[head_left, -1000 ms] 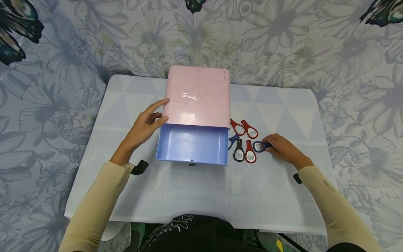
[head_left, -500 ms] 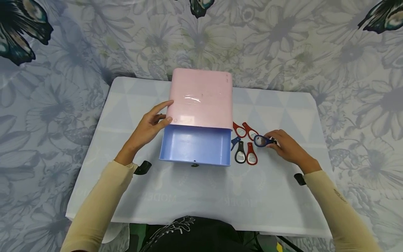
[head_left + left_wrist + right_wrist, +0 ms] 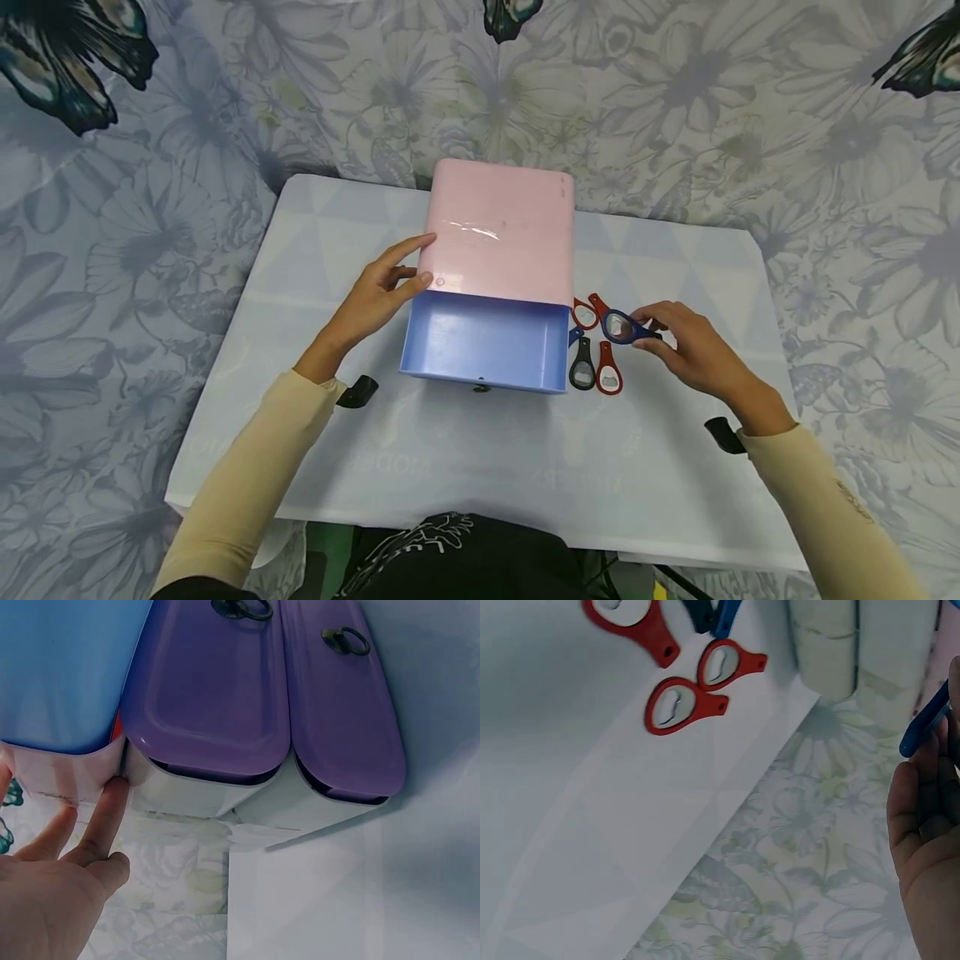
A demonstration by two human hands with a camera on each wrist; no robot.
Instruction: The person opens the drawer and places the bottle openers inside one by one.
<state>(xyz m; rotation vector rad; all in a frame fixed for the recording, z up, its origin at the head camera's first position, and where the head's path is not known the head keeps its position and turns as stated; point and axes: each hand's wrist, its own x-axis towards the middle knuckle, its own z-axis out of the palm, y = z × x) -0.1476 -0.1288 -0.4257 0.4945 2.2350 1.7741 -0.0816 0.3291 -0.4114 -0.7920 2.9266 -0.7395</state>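
My right hand (image 3: 697,354) pinches a blue bottle opener (image 3: 639,332) by its narrow handle, raised above the table with its round end toward the drawer unit. In the right wrist view, the edge of this blue opener (image 3: 926,724) shows between thumb and fingers. My left hand (image 3: 375,300) touches the left side of the drawer unit's pink top (image 3: 502,225), its fingers spread. Below that top, a blue drawer (image 3: 487,337) is pulled out, with nothing visible inside. Right of it lie a black opener (image 3: 583,352), several red openers (image 3: 606,353) and another blue one (image 3: 575,335), partly hidden.
Two purple drawers (image 3: 210,690) with ring pulls sit shut under the blue one in the left wrist view. A pale patterned cloth covers the table (image 3: 480,467). Flowered fabric (image 3: 675,125) hangs behind the table.
My right hand has lifted the blue bottle opener off the table and moved it slightly away from my body. The left hand stays against the pink top. The head view has shifted a little.
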